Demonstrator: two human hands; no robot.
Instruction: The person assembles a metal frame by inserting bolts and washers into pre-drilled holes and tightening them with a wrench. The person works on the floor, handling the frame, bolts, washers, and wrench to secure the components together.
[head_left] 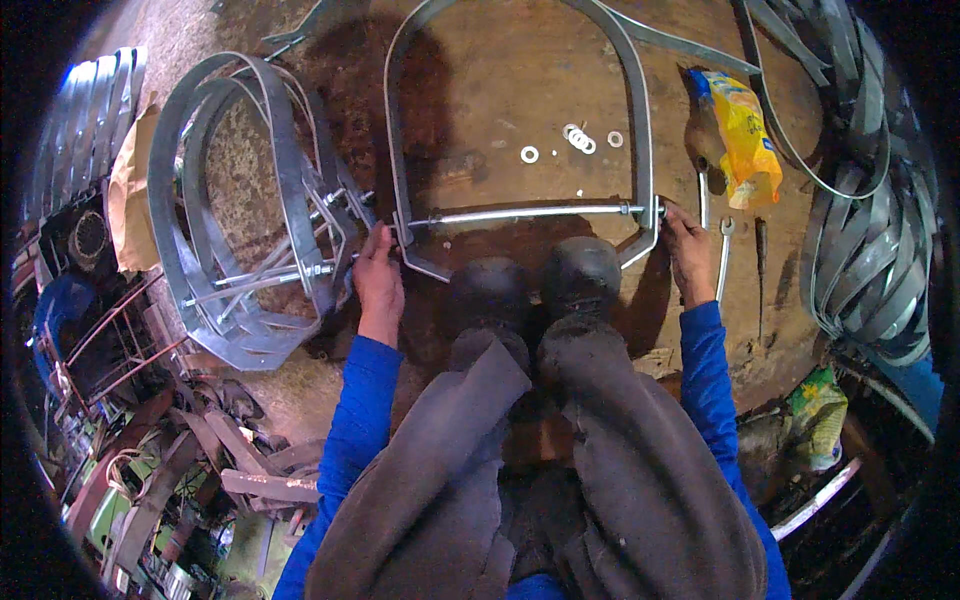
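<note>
A bent metal strap hoop (645, 110) lies in front of me, its arch pointing away and its two angled ends toward my boots. A long metal rod (530, 214) crosses between its sides, with a nut (625, 209) just inside the right side. My left hand (380, 285) is closed at the rod's left end, just outside the hoop; its fingertips partly hide what they pinch. At the opposite end, the thumb and fingers of my right hand (690, 250) close on the rod's tip. Several flat washers (579, 140) lie inside the hoop.
Assembled strap hoops (285, 150) stand left of my left hand. Right of the hoop are a wrench (724, 255), a thin dark rod-like tool (762, 270) and a yellow plastic bag (745, 140). Metal straps (870, 260) pile at far right. My boots (585, 275) stand against the hoop's near side.
</note>
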